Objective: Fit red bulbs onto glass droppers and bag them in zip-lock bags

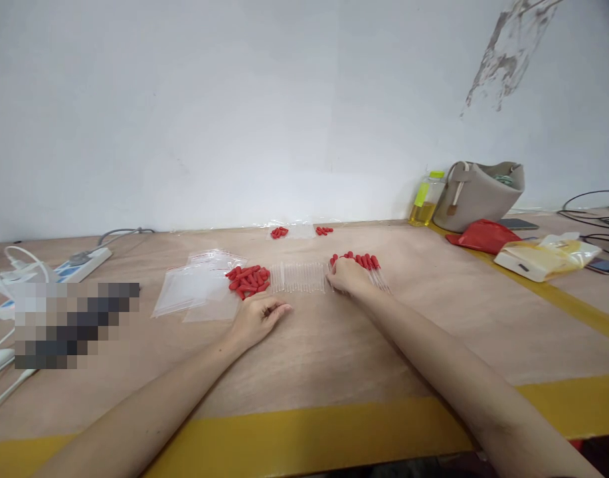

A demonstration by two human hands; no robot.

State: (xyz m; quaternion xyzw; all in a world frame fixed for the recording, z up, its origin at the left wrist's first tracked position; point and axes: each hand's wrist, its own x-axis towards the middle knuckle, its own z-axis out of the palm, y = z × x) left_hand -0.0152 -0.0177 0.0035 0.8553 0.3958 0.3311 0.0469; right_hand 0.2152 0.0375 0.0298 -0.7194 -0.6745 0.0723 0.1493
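My right hand (351,275) is closed, its fingertips down at the left end of a row of glass droppers (368,261) with red rubber bulbs. The fingers seem to grip the end dropper, though they hide most of it. To the left of that hand lies a row of bare clear tubes (299,277), side by side. My left hand (261,318) rests on the table with curled fingers and the thumb pointing right; whatever may be inside it is hidden. Just behind it is a pile of loose red rubber bulbs (249,279).
Clear zip bags (197,285) lie left of the bulbs. Small bags with red bulbs (279,232) lie by the wall. A power strip (82,265) and cables are at left. A bottle (426,199), grey bag (481,196), red pouch (485,237) and yellow-white packet (546,257) stand or lie at right.
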